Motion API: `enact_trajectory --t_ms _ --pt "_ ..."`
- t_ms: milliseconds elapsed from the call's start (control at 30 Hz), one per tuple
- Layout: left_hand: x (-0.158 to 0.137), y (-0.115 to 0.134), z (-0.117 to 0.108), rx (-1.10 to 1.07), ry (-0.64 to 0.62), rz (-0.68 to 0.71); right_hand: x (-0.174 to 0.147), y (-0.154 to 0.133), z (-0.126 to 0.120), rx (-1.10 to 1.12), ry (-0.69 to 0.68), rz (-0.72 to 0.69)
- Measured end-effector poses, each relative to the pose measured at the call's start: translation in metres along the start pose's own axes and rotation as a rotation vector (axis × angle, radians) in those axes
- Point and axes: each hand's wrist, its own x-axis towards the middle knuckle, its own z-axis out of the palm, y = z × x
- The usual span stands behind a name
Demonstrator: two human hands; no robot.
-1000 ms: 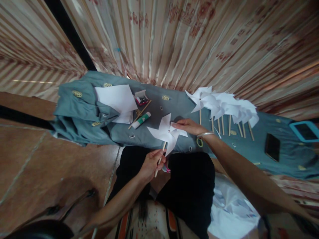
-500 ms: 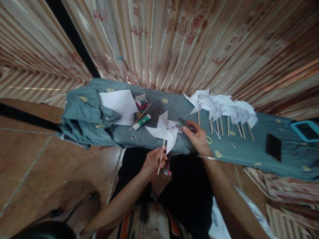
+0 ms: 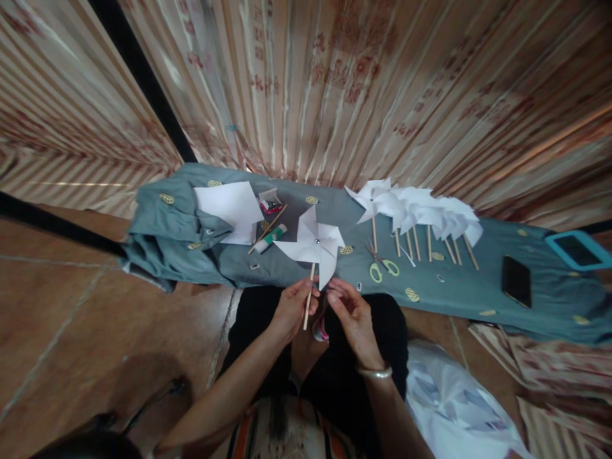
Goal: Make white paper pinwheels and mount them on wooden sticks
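A white paper pinwheel (image 3: pixel 308 253) with a round pin at its centre faces up at the near edge of the cloth-covered surface. My left hand (image 3: pixel 295 307) is closed around its wooden stick (image 3: pixel 309 299), just below the blades. Beside the lowest blade is my right hand (image 3: pixel 351 312), fingers curved and slightly apart, with the fingertips close to the blade tip. Whether they touch the paper I cannot tell. Scissors (image 3: pixel 380 262) with green handles lie open on the cloth, to the right of the pinwheel.
Several finished pinwheels (image 3: pixel 421 210) lie in an overlapping row at right. Further right are a dark phone (image 3: pixel 516 280) and a blue-framed device (image 3: pixel 581 248). At left lie white paper sheets (image 3: pixel 229 207), a glue stick (image 3: pixel 270 238), a loose stick (image 3: pixel 258 242) and a small box of pins (image 3: pixel 271 203).
My right hand has moved left and down, from the right blade to the lowest blade. The scissors it covered now show. My left hand still holds the stick.
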Motion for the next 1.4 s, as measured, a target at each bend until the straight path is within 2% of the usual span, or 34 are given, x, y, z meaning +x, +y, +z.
enact_trajectory --t_ms 100,200,367,567,1000,1400 --pt "0.002 0.003 0.002 0.019 0.017 0.041 -0.013 0.004 0.003 -0.097 0.001 0.025" --pt "0.004 0.007 0.003 0.050 0.026 0.063 -0.023 0.007 0.008 -0.170 -0.071 0.027" --pt "0.004 0.010 0.005 0.074 0.060 0.062 -0.030 0.006 0.022 -0.140 -0.154 0.013" --pt "0.003 0.009 0.006 0.111 0.060 0.069 -0.029 0.002 0.031 -0.044 -0.153 0.026" --pt "0.001 0.015 0.012 0.058 0.045 0.027 -0.028 0.009 0.030 0.011 -0.107 0.042" --pt "-0.002 0.011 0.003 0.034 0.082 0.034 -0.026 0.010 0.030 0.017 -0.072 0.039"
